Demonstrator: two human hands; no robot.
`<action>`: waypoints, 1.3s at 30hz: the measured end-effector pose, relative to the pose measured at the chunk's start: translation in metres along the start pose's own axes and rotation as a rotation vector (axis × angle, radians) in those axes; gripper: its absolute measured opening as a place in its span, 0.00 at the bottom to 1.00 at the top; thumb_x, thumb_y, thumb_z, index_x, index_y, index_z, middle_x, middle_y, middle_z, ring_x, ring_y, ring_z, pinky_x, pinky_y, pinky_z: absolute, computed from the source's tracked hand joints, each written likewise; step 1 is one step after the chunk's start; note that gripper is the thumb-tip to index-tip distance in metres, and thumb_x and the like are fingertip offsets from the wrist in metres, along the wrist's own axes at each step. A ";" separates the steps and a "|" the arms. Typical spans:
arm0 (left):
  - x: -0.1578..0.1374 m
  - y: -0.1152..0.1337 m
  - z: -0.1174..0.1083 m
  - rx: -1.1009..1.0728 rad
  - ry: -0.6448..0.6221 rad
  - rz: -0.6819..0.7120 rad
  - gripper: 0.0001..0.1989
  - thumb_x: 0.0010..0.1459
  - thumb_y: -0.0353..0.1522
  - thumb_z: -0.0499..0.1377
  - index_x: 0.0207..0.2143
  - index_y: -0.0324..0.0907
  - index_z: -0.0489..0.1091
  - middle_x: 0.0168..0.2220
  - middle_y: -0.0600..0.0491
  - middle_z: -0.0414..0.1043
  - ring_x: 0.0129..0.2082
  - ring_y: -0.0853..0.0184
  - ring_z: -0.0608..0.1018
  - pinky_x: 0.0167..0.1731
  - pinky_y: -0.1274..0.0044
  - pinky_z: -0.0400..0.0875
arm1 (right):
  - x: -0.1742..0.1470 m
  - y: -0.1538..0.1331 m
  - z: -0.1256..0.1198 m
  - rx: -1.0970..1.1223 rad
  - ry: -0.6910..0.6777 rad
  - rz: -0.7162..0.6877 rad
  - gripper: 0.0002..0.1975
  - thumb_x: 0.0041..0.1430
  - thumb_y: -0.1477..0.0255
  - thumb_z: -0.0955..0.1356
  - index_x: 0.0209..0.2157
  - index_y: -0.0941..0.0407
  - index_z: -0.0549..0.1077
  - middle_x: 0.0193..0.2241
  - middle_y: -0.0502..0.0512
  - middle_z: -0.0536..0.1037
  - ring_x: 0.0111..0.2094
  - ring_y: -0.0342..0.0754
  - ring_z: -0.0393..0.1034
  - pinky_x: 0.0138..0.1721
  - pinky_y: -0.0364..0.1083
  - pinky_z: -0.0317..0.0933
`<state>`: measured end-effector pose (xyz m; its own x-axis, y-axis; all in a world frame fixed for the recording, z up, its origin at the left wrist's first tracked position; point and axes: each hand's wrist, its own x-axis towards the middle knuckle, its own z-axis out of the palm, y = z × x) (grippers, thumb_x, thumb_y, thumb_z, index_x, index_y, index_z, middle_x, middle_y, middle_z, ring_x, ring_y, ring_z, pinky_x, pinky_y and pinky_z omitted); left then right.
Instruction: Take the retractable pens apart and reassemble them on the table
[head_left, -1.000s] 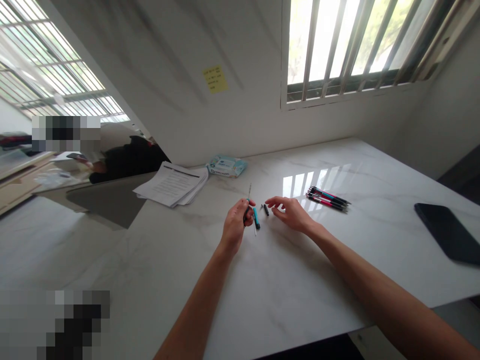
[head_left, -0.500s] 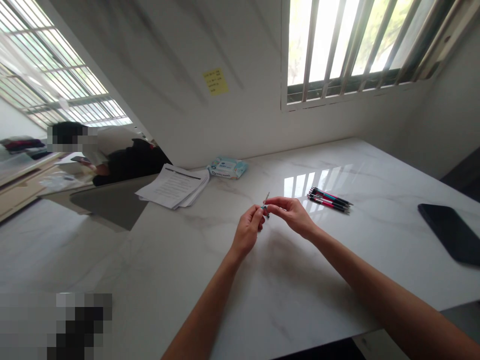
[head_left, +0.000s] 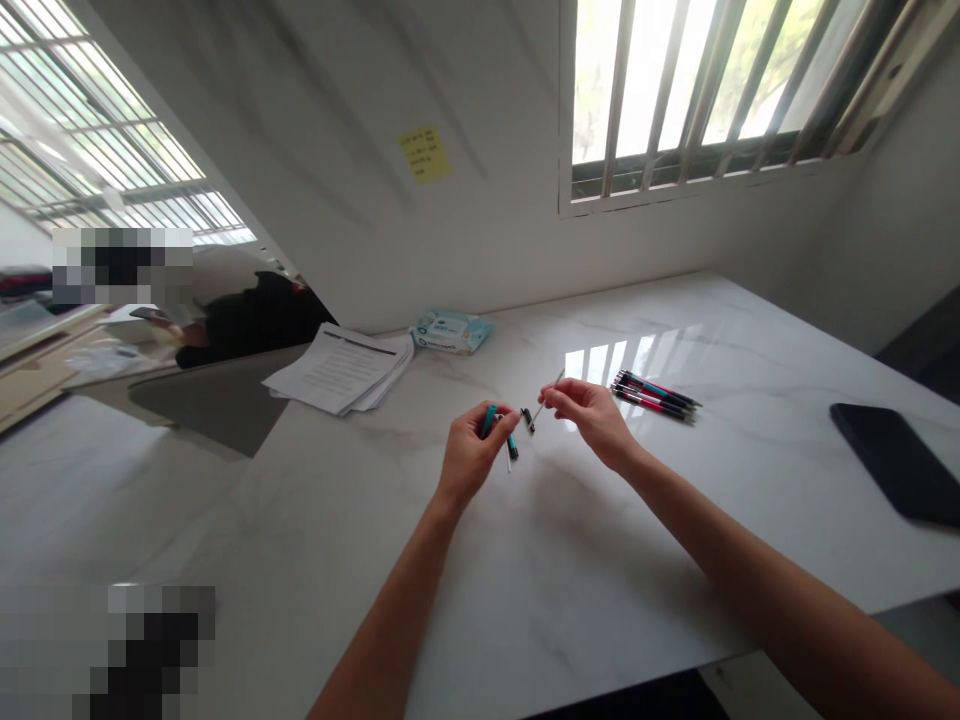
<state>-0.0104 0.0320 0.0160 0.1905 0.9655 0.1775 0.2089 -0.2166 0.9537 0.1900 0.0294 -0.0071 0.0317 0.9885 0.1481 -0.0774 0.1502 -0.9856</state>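
My left hand (head_left: 471, 455) is closed around a teal pen barrel (head_left: 490, 420), which pokes up between thumb and fingers. A teal-and-black pen part (head_left: 513, 446) and a thin white stick (head_left: 508, 462) show just beside its fingertips; whether these are held or lie on the table I cannot tell. To the right, my right hand (head_left: 592, 415) pinches a thin pen refill (head_left: 538, 411), slanting up past the fingertips. Small black pen parts (head_left: 527, 419) appear between the two hands.
Several pens (head_left: 654, 395) lie in a bunch right of my hands. A dark phone (head_left: 896, 460) rests at the right. Papers (head_left: 337, 368) and a wipes pack (head_left: 451, 331) are near the wall. At the left, a person (head_left: 240, 300) sits beyond a grey panel (head_left: 202, 400).
My hands were together over the pen pieces and are now apart. The left hand moved left with the teal barrel, the right one slightly right with the refill. Black parts now show between them.
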 end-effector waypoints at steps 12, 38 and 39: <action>0.004 0.000 -0.006 -0.181 0.034 -0.062 0.15 0.50 0.41 0.73 0.33 0.39 0.82 0.27 0.51 0.77 0.23 0.71 0.70 0.25 0.78 0.64 | -0.015 0.007 0.016 -0.356 -0.291 -0.080 0.11 0.61 0.61 0.72 0.35 0.54 0.83 0.32 0.52 0.84 0.32 0.47 0.76 0.36 0.45 0.68; 0.005 -0.012 0.002 0.015 0.015 -0.115 0.18 0.57 0.45 0.63 0.33 0.39 0.80 0.22 0.57 0.66 0.22 0.72 0.63 0.25 0.79 0.58 | -0.012 0.012 0.005 -0.603 -0.102 -0.259 0.05 0.63 0.69 0.71 0.41 0.52 0.78 0.30 0.49 0.80 0.29 0.45 0.72 0.34 0.45 0.66; 0.004 -0.013 0.002 0.025 -0.004 -0.121 0.18 0.57 0.45 0.63 0.33 0.38 0.80 0.22 0.57 0.65 0.22 0.72 0.63 0.25 0.79 0.57 | -0.013 0.009 0.008 -0.563 -0.122 -0.318 0.06 0.62 0.70 0.72 0.42 0.52 0.78 0.33 0.50 0.80 0.31 0.45 0.72 0.34 0.45 0.67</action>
<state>-0.0101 0.0389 0.0034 0.1661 0.9843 0.0603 0.2545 -0.1018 0.9617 0.1813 0.0176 -0.0173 -0.1487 0.8978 0.4145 0.4517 0.4345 -0.7792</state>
